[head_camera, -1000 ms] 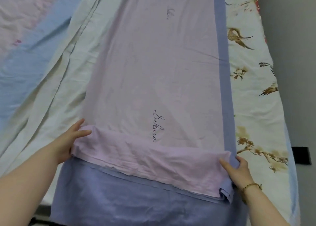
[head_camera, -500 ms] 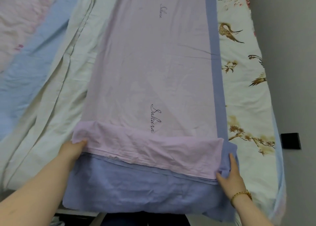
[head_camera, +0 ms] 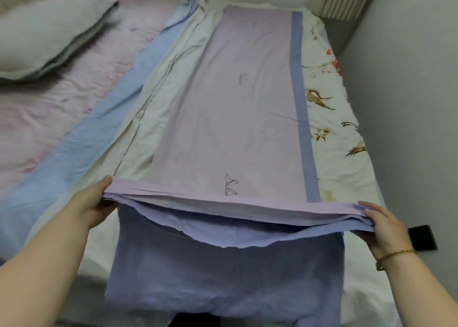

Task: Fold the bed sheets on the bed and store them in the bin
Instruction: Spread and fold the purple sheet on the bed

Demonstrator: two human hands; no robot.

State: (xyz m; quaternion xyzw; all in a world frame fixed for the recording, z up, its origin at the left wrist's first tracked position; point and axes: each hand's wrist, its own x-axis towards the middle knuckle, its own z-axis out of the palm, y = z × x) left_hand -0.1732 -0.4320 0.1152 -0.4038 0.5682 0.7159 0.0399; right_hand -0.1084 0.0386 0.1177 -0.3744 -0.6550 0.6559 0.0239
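L hand [head_camera: 90, 206] + R hand [head_camera: 383, 227] grip lilac sheet [head_camera: 235, 118] fold corners, arms outstretched.

Lilac sheet [head_camera: 235, 118] held up at its near fold by both hands.
Left hand [head_camera: 91, 202] grips the fold's left corner and right hand [head_camera: 383, 227] its right corner; the blue underside hangs toward the near edge. The far part lies flat on a cream sheet [head_camera: 158, 98]. Grey pillow [head_camera: 49, 29] far left. Gold bracelet [head_camera: 394, 254] on the right wrist.
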